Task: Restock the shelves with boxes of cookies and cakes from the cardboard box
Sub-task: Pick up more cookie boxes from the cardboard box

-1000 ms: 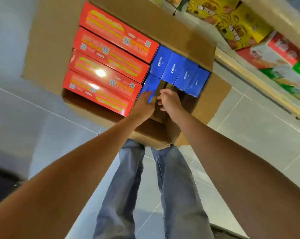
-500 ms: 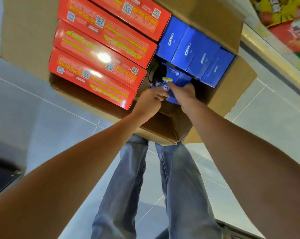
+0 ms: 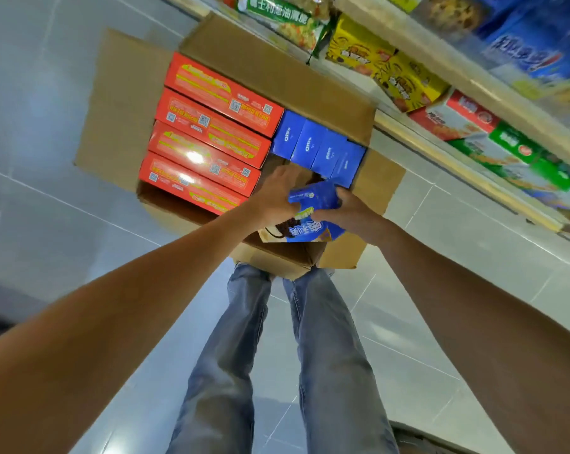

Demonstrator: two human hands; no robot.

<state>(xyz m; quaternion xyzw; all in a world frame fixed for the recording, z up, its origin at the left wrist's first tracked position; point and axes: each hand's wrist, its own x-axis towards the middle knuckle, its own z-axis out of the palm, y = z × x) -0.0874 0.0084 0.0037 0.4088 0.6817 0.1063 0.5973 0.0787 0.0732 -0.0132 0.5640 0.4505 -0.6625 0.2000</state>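
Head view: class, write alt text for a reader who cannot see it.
The left hand and right hand hold a blue box over an open carton containing four red boxes and a blue row. Stocked shelves stand at right.

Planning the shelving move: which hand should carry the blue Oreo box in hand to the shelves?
Right. The right hand grips the blue Oreo box, and the shelves stand on that side; the left hand is farther from them.

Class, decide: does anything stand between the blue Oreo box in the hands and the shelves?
Nothing visible does. The left hand and right hand hold the blue Oreo box over the cardboard box's near corner; open floor separates it from the shelves.
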